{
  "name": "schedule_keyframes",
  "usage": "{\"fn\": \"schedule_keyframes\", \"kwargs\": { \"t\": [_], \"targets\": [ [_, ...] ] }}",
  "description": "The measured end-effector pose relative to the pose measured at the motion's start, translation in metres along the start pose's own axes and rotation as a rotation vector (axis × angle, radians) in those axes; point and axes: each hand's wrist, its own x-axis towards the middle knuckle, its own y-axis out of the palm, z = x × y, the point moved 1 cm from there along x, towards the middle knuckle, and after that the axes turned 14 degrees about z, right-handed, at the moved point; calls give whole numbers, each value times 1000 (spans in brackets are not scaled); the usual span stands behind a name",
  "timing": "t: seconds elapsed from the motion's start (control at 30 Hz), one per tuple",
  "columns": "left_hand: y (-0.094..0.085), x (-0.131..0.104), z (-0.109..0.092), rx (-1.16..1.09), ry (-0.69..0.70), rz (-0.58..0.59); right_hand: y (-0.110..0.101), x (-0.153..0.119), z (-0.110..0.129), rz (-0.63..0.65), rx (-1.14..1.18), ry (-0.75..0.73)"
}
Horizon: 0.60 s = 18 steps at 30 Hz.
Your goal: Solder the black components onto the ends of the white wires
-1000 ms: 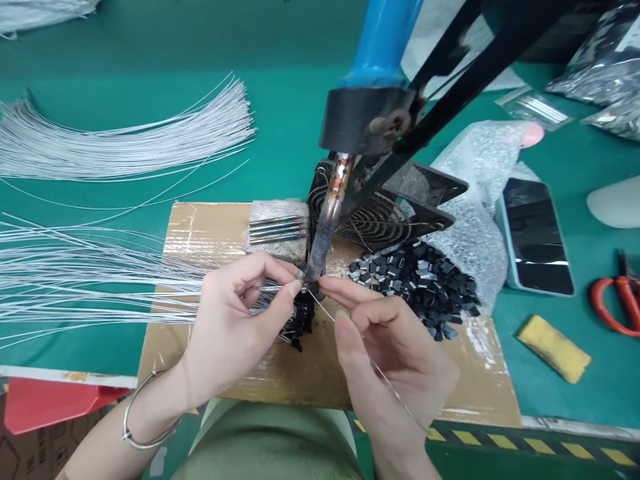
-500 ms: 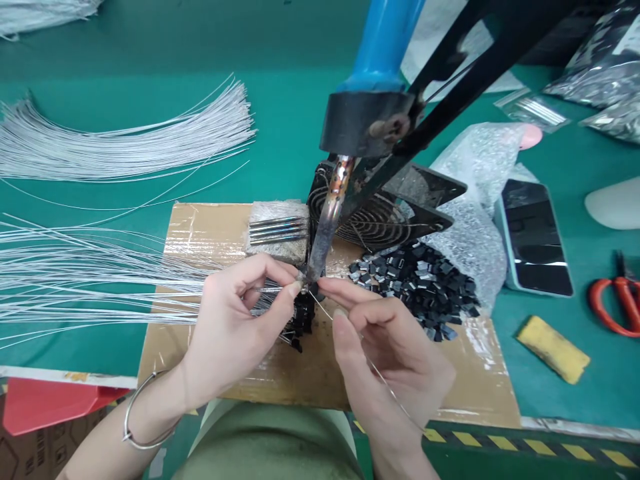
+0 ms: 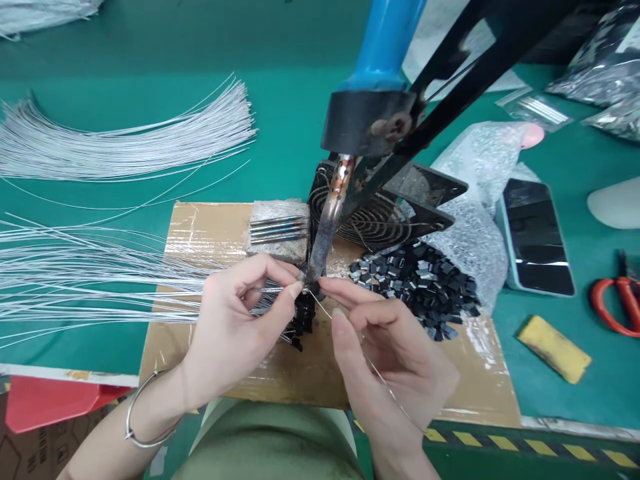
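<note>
Hands meet at the iron: Your left hand (image 3: 240, 327), a metal bracelet (image 3: 129, 430) at its wrist, pinches a pale wire (image 3: 270, 290) between thumb and forefinger, right beside the dark lower end of a soldering iron (image 3: 327, 227). Your left grip is pressed together; what lies at the very tip of your fingers is too small to tell. Your right hand (image 3: 400, 360) faces it from the other side, its grip closed on a thin metallic strand (image 3: 324, 307) that slants from near the iron's end, between thumb and fingers, and down across the palm. The iron, blue-handled and held by a black bracket (image 3: 465, 73), tilts down over a cardboard sheet (image 3: 310, 380) on the green tabletop (image 3: 285, 133).

On the cardboard, a pale block (image 3: 277, 250) carries a row of metal rods, beyond your left fingers; a fan (image 3: 380, 220) stands behind the iron, and a heap of small black-and-silver parts (image 3: 425, 287) lies to your right. Loose pale wires (image 3: 100, 273) run in from your left beneath your hand, toward a black cluster (image 3: 303, 320) near your fingertips. A curved wire bundle (image 3: 190, 133) rests farther up. At far right lie bubble wrap (image 3: 480, 220), a phone (image 3: 537, 233), a yellow sponge (image 3: 554, 349) and a red-handled tool (image 3: 620, 300).
</note>
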Motion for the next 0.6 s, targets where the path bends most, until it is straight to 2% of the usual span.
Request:
{"fn": "schedule_keyframes", "kwargs": {
  "t": [0.23, 0.6],
  "targets": [
    [1, 1, -1, -8, -4, 6, 2, 0, 1, -41, -23, 48],
    [1, -1, 0, -3, -9, 9, 2, 1, 2, -46, -23, 31]
  ]
}}
